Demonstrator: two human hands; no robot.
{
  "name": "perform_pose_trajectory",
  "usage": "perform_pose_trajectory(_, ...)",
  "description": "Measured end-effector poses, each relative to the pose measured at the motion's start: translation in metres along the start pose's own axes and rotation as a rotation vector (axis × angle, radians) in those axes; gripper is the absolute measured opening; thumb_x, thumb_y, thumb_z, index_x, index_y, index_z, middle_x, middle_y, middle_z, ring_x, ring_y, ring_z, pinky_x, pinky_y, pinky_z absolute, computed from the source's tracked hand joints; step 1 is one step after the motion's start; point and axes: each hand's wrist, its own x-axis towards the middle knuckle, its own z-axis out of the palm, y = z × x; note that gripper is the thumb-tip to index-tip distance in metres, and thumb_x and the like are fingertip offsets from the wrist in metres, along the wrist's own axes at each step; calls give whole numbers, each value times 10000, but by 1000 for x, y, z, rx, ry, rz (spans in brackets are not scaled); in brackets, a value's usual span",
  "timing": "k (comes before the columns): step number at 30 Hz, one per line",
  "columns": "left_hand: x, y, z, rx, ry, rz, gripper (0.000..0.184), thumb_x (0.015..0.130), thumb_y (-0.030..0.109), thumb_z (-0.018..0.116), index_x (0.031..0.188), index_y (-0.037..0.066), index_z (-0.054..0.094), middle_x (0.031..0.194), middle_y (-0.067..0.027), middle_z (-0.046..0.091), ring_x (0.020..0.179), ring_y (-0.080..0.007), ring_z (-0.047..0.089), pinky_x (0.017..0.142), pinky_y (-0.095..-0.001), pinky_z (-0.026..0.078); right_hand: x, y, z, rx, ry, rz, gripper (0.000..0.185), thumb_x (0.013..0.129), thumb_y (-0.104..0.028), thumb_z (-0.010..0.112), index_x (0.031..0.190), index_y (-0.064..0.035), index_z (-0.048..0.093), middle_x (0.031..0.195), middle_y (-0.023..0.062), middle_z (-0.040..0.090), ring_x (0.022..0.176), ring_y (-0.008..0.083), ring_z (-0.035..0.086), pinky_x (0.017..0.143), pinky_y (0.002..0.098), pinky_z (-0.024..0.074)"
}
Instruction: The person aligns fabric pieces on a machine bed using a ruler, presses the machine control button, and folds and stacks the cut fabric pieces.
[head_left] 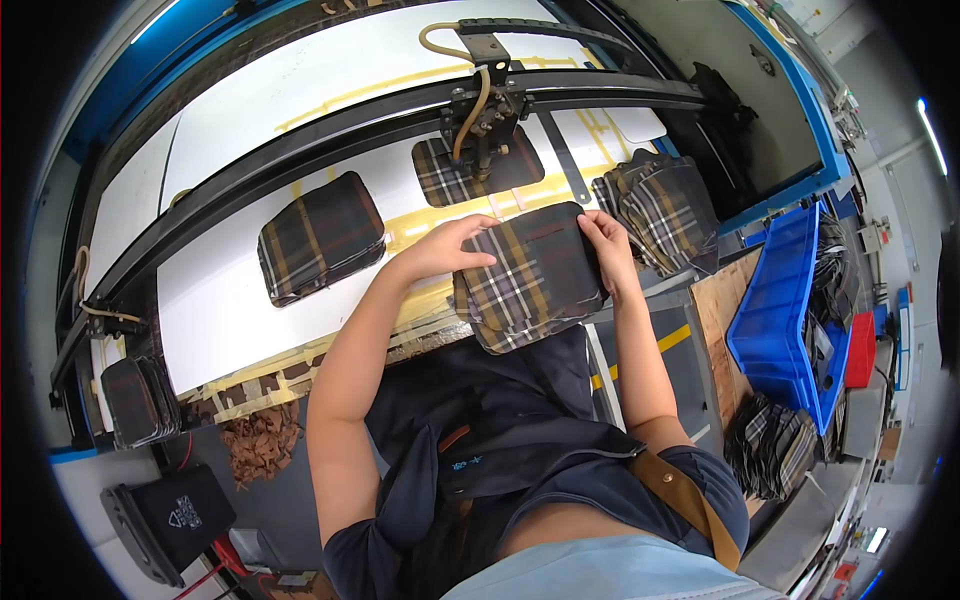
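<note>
A stack of plaid fabric panels [535,275] with rounded corners is between my hands, tilted toward me over the front edge of the machine bed. My left hand [450,248] grips its left side, thumb and a finger lying on the top panel. On the upper right corner, my right hand [610,250] pinches the edge, with the other fingers behind it. A short slit shows in the dark part of the top panel. Just beyond lies another plaid stack [435,172] under the machine's head [488,120].
More plaid stacks lie on the white bed: one at left [320,240], a fanned one at right [655,210]. A black gantry beam [350,130] crosses the bed. At right stand a blue bin [770,310] and further plaid pieces [770,445]. A black bin [170,520] sits lower left.
</note>
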Motion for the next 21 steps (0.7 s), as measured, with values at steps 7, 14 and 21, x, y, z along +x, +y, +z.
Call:
perform_pose_trajectory(7,-1,3,0,8,3,-20,604,858,194,739,1376,50,463,1418,-135,481,1350,-263,419,1135,-370,301,3,2,-1,17,4,-1,121,973,-127,587,968,-18,641,836,-13,654,728,39,578,667,192,461)
perform_pose_trajectory(14,1,-4,1,8,1,5,606,862,190,736,1379,43,459,1417,-134,483,1346,-241,423,1128,-353,307,3,4,-1,24,9,-5,115,971,-124,588,967,-21,639,837,-13,656,723,38,577,665,192,460)
perform_pose_trajectory(21,0,1,0,3,-9,-9,607,862,192,737,1377,37,457,1423,-141,475,1360,-257,406,1142,-364,287,3,4,-1,14,13,-12,116,973,-126,587,976,-21,637,840,-13,657,729,39,577,667,191,460)
